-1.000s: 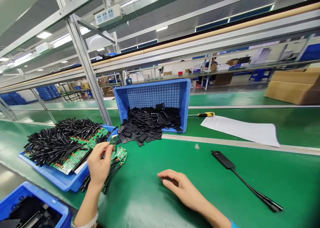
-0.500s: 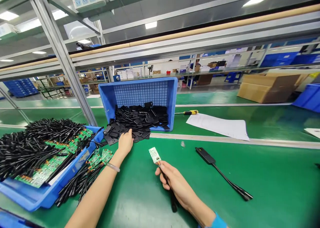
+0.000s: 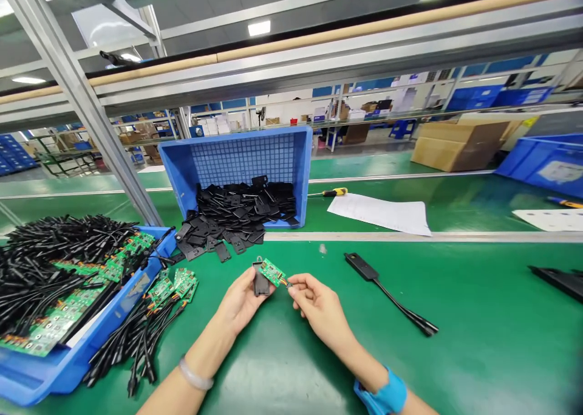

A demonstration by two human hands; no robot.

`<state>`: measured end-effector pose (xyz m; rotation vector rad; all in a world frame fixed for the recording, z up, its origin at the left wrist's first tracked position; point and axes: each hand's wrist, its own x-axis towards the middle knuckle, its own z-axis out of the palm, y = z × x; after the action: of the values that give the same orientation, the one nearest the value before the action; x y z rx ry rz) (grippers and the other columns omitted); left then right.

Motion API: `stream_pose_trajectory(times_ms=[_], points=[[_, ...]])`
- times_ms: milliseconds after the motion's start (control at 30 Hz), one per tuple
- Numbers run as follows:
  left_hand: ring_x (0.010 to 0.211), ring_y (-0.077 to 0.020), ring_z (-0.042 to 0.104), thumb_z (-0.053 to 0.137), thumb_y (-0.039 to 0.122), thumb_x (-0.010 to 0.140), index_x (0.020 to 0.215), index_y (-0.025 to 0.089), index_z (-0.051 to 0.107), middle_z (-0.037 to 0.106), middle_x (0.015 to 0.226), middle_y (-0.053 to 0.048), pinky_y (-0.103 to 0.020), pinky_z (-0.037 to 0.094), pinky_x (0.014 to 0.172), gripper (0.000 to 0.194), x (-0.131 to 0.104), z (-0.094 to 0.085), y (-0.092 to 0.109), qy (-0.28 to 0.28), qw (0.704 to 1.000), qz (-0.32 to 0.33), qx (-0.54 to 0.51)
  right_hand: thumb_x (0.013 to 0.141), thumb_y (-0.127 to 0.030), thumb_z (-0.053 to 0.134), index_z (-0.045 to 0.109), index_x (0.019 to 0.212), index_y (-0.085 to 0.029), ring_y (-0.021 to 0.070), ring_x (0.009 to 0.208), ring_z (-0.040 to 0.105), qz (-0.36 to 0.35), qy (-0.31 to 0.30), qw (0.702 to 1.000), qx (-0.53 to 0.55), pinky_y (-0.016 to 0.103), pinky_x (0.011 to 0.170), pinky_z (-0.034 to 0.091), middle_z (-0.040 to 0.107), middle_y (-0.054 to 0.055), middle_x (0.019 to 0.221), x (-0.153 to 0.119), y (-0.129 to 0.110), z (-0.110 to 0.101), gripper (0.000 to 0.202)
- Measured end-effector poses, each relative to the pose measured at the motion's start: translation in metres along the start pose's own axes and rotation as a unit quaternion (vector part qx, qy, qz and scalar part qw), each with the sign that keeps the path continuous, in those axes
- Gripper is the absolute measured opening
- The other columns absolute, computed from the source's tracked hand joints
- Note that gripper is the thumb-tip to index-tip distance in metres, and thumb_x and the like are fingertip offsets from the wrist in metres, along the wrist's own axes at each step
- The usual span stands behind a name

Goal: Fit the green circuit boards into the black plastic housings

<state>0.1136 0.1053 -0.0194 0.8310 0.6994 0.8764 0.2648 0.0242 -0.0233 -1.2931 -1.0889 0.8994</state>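
My left hand (image 3: 240, 299) is closed on a black plastic case half (image 3: 261, 283), its hollow side facing up. Between thumb and fingers, my right hand (image 3: 319, 305) pinches the wires of a green circuit board (image 3: 272, 273). The board is tilted over the upper part of the case half, overlapping it; whether they touch I cannot tell. Beyond my left hand, a pile of black case parts (image 3: 237, 214) spills from a blue crate (image 3: 303, 178) lying on its side. Right of my hands rests a closed black case with a cable (image 3: 362, 266).
At the left, a blue tray (image 3: 150, 275) holds many cabled boards, with more boards (image 3: 184, 284) beside it on the green bench (image 3: 291, 366). A yellow-black screwdriver (image 3: 334, 192) and white paper (image 3: 380, 213) lie behind. A cardboard box (image 3: 449, 147) stands back right.
My left hand has come back from the pile with a case half. My right hand has turned the board over and brought it to the case half. The view has shifted right.
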Motion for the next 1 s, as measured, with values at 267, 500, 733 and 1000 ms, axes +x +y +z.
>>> stream_pose_trajectory(times_ms=[267, 500, 733, 1000], points=[[0.088, -0.0155, 0.063, 0.077, 0.02, 0.068, 0.111, 0.015, 0.06, 0.068, 0.098, -0.007, -0.028, 0.048, 0.083, 0.046, -0.013, 0.0, -0.001, -0.071, 0.996, -0.015, -0.044, 0.075, -0.045, 0.062, 0.062, 0.09, -0.017, 0.012, 0.054, 0.055, 0.006, -0.013, 1.0, -0.014, 0.021, 0.041, 0.046, 0.055, 0.0, 0.069, -0.001, 0.001, -0.001, 0.032], [0.094, -0.0173, 0.062, 0.077, 0.015, 0.066, 0.119, 0.019, 0.054, 0.064, 0.113, -0.009, -0.03, 0.047, 0.084, 0.059, -0.015, 0.002, -0.003, -0.045, 0.999, 0.007, -0.007, 0.071, -0.048, 0.066, 0.064, 0.089, -0.016, 0.011, 0.052, 0.055, 0.043, -0.037, 0.998, 0.02, 0.021, 0.041, 0.046, 0.058, 0.0, 0.066, -0.005, -0.004, 0.002, 0.037], [0.107, -0.0233, 0.059, 0.075, 0.017, 0.069, 0.12, 0.021, 0.052, 0.064, 0.113, -0.011, -0.037, 0.044, 0.093, 0.056, -0.019, 0.008, -0.003, -0.078, 0.996, 0.012, -0.031, 0.069, -0.045, 0.069, 0.057, 0.08, -0.017, 0.01, 0.044, 0.053, 0.063, -0.036, 0.997, 0.01, 0.018, 0.035, 0.042, 0.057, -0.002, 0.058, -0.005, -0.002, 0.002, 0.032], [0.094, -0.0238, 0.065, 0.072, 0.03, 0.074, 0.099, 0.015, 0.059, 0.069, 0.094, -0.009, -0.038, 0.047, 0.086, 0.032, -0.017, 0.012, -0.014, -0.003, 0.999, 0.039, -0.022, 0.069, -0.044, 0.069, 0.052, 0.082, -0.018, 0.0126, 0.048, 0.059, 0.085, -0.068, 0.994, 0.007, 0.019, 0.035, 0.046, 0.056, -0.004, 0.058, -0.006, 0.007, 0.008, 0.034]])
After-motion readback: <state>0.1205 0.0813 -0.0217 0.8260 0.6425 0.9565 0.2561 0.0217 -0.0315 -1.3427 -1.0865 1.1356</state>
